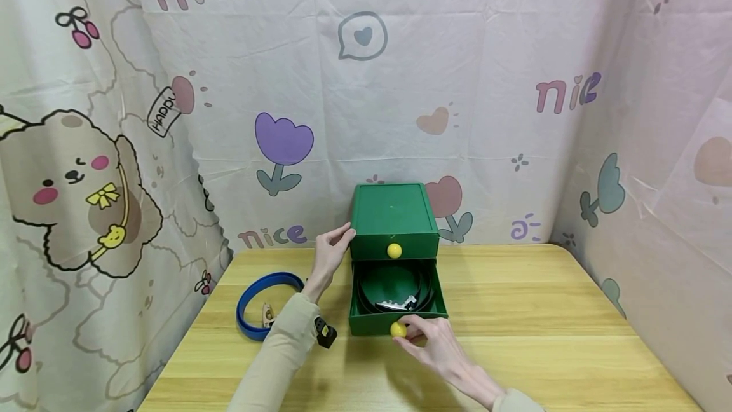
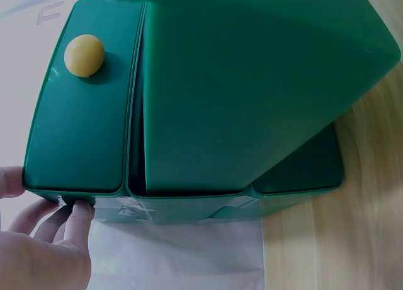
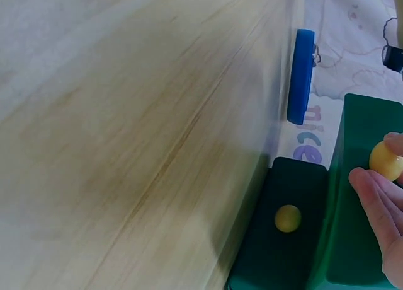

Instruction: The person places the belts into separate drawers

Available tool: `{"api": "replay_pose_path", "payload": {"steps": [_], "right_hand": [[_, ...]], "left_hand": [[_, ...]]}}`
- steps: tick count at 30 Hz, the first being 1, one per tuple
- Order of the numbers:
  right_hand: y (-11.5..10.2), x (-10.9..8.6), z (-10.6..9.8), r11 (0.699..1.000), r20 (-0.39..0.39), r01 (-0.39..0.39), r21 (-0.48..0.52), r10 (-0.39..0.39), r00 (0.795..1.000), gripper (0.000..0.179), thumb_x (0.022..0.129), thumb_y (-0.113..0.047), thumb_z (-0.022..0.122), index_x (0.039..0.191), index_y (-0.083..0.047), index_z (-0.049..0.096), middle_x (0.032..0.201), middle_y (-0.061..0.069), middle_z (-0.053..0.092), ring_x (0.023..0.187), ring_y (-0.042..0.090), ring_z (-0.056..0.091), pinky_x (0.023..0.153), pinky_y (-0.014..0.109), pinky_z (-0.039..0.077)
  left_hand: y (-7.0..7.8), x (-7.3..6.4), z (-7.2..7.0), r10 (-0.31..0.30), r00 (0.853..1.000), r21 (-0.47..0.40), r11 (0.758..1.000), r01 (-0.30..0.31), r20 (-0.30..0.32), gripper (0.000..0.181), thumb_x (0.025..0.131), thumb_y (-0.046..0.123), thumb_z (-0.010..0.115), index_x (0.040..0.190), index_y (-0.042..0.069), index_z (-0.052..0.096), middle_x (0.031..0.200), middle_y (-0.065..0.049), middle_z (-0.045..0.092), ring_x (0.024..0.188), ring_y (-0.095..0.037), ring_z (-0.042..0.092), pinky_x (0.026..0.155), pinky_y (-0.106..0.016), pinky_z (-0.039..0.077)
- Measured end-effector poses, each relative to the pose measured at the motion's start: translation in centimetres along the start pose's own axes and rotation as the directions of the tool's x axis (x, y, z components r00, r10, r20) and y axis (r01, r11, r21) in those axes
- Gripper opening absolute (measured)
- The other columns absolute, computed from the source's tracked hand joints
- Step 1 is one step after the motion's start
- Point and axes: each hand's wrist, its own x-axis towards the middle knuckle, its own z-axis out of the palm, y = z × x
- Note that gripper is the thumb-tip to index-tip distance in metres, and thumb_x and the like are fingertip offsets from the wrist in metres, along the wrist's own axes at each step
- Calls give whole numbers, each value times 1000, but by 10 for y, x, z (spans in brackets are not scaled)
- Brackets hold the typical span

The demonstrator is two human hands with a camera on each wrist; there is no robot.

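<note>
A green drawer cabinet (image 1: 394, 208) stands on the table. Its middle drawer (image 1: 366, 325) is pulled out and holds a coiled black belt (image 1: 361, 291) with a silver buckle. My right hand (image 1: 437, 342) pinches that drawer's yellow knob (image 3: 383, 162) between thumb and fingers. At the cabinet's upper left corner, my left hand (image 1: 330, 256) grips the edge, the thumb near the top and the other fingers (image 2: 77, 230) against the side. The top drawer (image 2: 88, 126) and the bottom drawer (image 3: 277, 246) are closed.
Left of the cabinet lies a coiled blue belt (image 1: 243, 307) with a gold-toned buckle (image 1: 267, 315), partly covered by my left forearm. A black wrist camera (image 1: 326, 334) sticks out from that arm. Behind the wooden table (image 1: 515, 310) hang printed curtains (image 1: 366, 113).
</note>
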Motion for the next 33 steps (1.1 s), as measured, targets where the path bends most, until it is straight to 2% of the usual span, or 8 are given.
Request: {"api": "replay_pose_path", "payload": {"steps": [14,22,33], "right_hand": [[3,4,2,999,-5,-34,1,34,999,29,72,1,86,97,-3,71,73,3,76,63,1,69,60,11,55],[5,8,3,998,-33,-40,-41,38,999,28,72,-1,87,95,-4,72,71,2,76,61,1,68,59,10,54],[7,9,4,997,-25,-83,-10,83,996,25,76,-2,85,97,-5,71,73,2,76,65,0,69,59,10,55]], "left_hand": [[-1,1,0,-5,1000,-10,1000,5,3,39,100,23,64,135,7,64,139,-14,64,129,-30,61,109,-46,49],[0,0,0,-6,1000,-12,1000,6,5,39,100,23,64,135,7,65,138,-14,65,128,-30,61,109,-46,49],[-1,1,0,7,1000,-9,1000,-7,6,40,99,23,64,136,5,64,139,-15,64,128,-31,61,108,-45,49]]}}
